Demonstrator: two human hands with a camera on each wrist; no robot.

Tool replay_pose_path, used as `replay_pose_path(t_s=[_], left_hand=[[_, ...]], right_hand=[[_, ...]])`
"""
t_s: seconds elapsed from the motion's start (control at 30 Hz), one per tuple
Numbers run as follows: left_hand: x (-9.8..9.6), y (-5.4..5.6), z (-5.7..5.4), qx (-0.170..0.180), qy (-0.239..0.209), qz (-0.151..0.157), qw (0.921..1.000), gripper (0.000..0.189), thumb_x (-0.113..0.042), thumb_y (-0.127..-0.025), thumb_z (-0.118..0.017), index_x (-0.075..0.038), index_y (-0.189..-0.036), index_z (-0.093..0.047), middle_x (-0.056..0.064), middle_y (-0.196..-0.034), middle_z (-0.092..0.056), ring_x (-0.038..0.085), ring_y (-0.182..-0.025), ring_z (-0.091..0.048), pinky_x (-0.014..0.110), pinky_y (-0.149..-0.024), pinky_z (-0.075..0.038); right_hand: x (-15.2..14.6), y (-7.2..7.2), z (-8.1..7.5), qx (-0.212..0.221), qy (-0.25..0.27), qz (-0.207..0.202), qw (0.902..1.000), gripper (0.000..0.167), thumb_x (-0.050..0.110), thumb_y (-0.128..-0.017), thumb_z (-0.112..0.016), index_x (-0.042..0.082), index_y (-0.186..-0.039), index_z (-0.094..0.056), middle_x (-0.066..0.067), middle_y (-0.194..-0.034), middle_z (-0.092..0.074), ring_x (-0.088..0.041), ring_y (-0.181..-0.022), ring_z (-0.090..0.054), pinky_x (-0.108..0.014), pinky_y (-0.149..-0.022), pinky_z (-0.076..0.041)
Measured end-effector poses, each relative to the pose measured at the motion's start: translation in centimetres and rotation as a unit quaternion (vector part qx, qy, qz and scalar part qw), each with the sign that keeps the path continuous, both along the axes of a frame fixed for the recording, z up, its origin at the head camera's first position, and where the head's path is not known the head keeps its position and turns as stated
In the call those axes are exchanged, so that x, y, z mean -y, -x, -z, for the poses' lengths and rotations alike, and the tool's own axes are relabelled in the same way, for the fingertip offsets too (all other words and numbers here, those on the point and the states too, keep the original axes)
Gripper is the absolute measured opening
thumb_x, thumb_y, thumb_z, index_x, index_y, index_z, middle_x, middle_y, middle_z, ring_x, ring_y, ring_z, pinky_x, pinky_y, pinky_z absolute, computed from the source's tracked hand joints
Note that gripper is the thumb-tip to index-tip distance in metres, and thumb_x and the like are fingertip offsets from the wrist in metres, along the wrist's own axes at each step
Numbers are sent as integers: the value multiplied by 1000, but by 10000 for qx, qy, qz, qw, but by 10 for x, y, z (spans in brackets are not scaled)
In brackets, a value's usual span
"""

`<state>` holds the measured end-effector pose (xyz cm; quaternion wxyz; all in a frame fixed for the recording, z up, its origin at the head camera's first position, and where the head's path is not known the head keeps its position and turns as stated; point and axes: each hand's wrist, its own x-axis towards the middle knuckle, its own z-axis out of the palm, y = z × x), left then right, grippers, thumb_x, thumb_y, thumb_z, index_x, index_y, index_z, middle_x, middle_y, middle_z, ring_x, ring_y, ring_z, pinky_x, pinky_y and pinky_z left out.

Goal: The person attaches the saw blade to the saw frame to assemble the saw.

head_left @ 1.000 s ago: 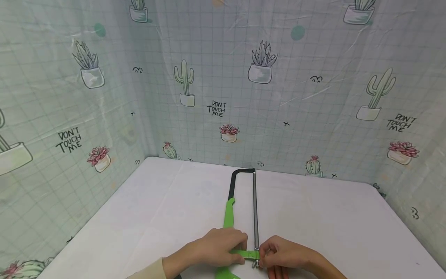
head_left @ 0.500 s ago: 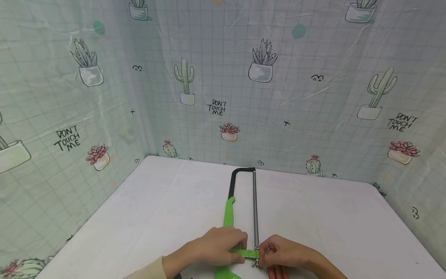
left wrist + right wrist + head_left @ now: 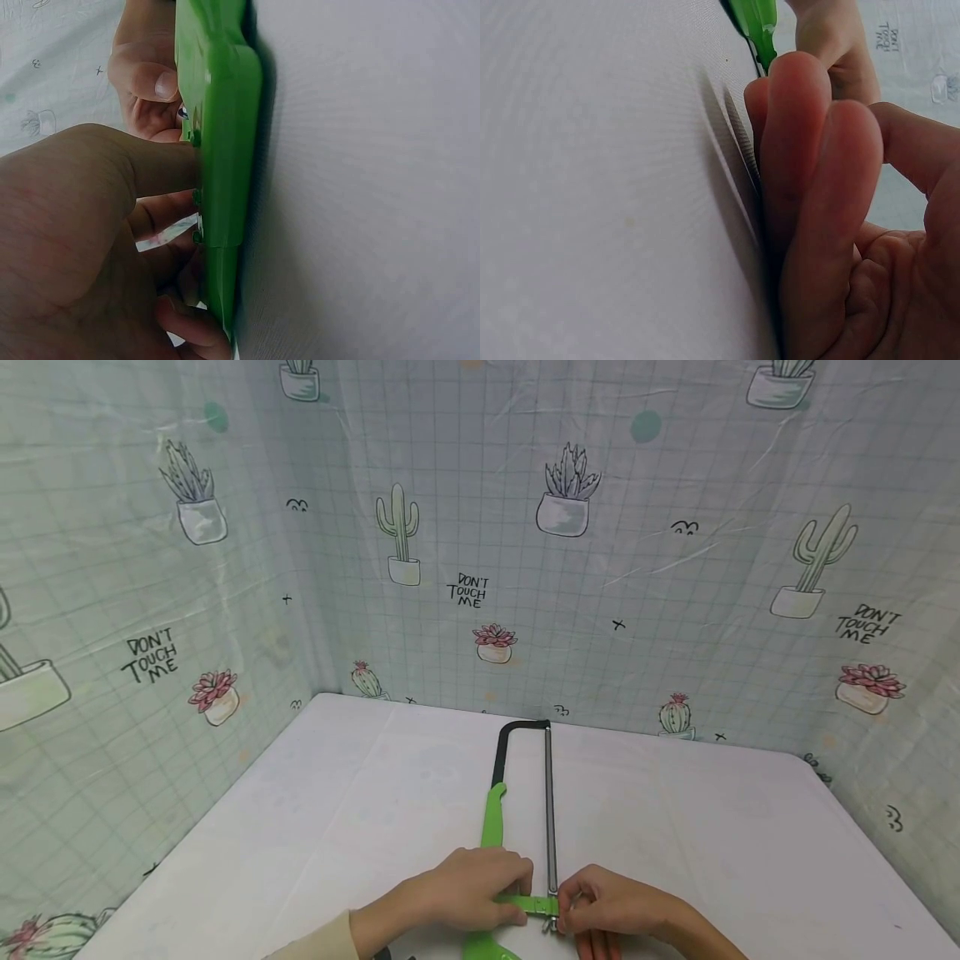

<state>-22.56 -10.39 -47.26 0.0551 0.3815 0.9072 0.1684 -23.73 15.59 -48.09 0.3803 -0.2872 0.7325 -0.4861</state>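
A hacksaw (image 3: 492, 818) with a green handle and black front bow lies flat on the white table, its grey blade (image 3: 550, 810) on the right side. My left hand (image 3: 480, 889) grips the green frame, thumb and fingers around it; the left wrist view shows the green frame (image 3: 225, 150) close up against the tabletop. At the blade's near end, the thumb and index finger of my right hand (image 3: 618, 902) pinch the end of the green crosspiece (image 3: 536, 906). A metal wing nut (image 3: 550, 926) sticks out just below it. In the right wrist view, my fingertips partly hide the toothed blade (image 3: 741, 139).
The table (image 3: 720, 827) is enclosed by cloth walls (image 3: 480, 527) printed with cacti at the back and both sides. A dark object (image 3: 383, 954) peeks out at the bottom edge beside the left wrist. The hacksaw's front end reaches near the table's back edge.
Both hands keep their places on the hacksaw, which has not moved. Only the head view has shifted slightly.
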Motion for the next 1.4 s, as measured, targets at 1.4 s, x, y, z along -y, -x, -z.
replay_pose_path(t_s=[1.4], left_hand=[[-1, 0, 2, 25, -18, -52, 10000, 15, -43, -93, -73, -34, -98, -61, -20, -82, -51, -3, -75, -47, 21, -61, -39]], right_hand=[[-4, 3, 3, 116, 144, -236, 9996, 9, 14, -98, -61, 7, -96, -66, -56, -84, -50, 3, -48, -59, -14, -45, -46]])
